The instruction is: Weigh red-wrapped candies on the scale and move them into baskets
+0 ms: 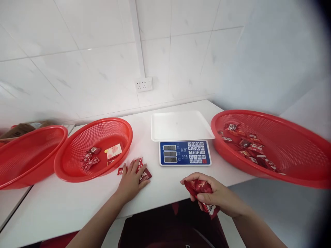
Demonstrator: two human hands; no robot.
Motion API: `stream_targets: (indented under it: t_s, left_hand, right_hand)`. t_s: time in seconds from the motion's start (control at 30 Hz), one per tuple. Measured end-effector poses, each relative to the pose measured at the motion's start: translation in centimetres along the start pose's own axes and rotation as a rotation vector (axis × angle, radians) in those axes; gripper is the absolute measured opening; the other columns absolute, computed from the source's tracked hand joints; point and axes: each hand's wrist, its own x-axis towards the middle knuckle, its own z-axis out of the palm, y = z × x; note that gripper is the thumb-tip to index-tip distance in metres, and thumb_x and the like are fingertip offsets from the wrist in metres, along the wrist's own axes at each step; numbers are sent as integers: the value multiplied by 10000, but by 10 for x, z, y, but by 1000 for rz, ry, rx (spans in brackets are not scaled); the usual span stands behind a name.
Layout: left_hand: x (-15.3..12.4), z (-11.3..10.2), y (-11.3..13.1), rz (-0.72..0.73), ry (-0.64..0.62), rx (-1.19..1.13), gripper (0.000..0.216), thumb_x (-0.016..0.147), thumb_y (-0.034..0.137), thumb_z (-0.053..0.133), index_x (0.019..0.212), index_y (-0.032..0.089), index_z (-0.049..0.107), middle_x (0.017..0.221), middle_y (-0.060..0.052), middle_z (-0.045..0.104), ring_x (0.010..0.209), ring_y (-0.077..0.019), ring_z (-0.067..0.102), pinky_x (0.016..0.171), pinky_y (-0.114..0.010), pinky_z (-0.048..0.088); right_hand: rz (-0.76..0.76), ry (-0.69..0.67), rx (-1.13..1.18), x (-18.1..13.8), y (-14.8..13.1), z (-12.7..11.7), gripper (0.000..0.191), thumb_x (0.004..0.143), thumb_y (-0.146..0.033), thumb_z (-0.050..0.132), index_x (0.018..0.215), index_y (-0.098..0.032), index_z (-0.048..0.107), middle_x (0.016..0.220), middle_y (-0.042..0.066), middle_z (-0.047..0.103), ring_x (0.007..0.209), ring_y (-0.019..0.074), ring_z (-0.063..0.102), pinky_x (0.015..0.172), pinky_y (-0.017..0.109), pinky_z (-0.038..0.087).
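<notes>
My left hand [132,181] lies flat on the white table [165,186], fingers spread over a few red candy packets [144,175] beside the middle red basket [77,172]. My right hand [214,194] is at the table's front edge, closed around a bunch of red candy packets [200,186]. A white-trayed electronic scale [182,136] with a blue keypad panel stands between the hands, farther back. The middle basket holds a few red packets [90,158] and a pale one [113,151].
A large red basket [297,172] at right holds several red packets [248,144] and overhangs the table edge. Another red basket [26,155] sits at far left with a cardboard box [23,128] behind. A wall socket [144,84] is on the tiled wall.
</notes>
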Motion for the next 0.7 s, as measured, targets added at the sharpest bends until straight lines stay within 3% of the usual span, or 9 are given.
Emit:
stream_targets:
  t_s: [0.17, 0.3, 0.4, 0.53, 0.6, 0.7]
  left_hand:
    - [12, -4, -1, 32, 43, -43, 434, 827, 455, 525, 1185, 215, 578, 1300, -124, 530, 1183, -329, 454, 969, -523, 379]
    - [10, -5, -3, 19, 53, -9, 424, 844, 443, 499, 1200, 227, 576, 1246, -110, 583, 1206, -334, 445, 1049, -608, 206]
    - [4, -6, -3, -60, -19, 12, 484, 840, 471, 494, 1275, 261, 526, 1352, -110, 507, 1328, -377, 283, 1029, -675, 124]
    - [-3, -9, -2, -242, -175, -3, 549, 852, 484, 461, 1366, 296, 415, 1475, -112, 347, 1368, -407, 178, 949, -736, 163]
    - [-6, -8, -4, -282, -162, -7, 541, 853, 470, 464, 1358, 279, 430, 1473, -117, 349, 1354, -391, 235, 969, -691, 210]
    - [-8, -4, -9, -237, -41, -10, 500, 839, 447, 499, 1288, 228, 517, 1400, -130, 455, 1284, -342, 377, 1018, -574, 273]
  right_hand:
    - [-28, 46, 26, 7, -6, -10, 472, 669, -361, 744, 1087, -216, 578, 915, 48, 591, 758, 153, 602, 568, 242, 476]
    - [-43, 78, 20, 12, -12, -19, 472, 664, -375, 743, 1079, -221, 578, 918, 54, 608, 763, 162, 607, 564, 249, 475]
    - [-45, 75, 4, 15, -15, -24, 469, 663, -387, 742, 1071, -219, 583, 878, 45, 622, 741, 155, 607, 568, 248, 467]
    - [-55, 62, 65, 20, -15, -30, 492, 665, -402, 742, 1081, -214, 560, 827, 45, 641, 759, 162, 605, 606, 265, 469]
    - [-52, 75, 116, 23, -14, -32, 522, 662, -435, 739, 1090, -210, 541, 784, 46, 645, 701, 153, 594, 564, 258, 460]
    - [-47, 103, 162, 26, -14, -35, 541, 665, -474, 726, 1095, -212, 529, 768, 46, 647, 621, 129, 571, 511, 237, 442]
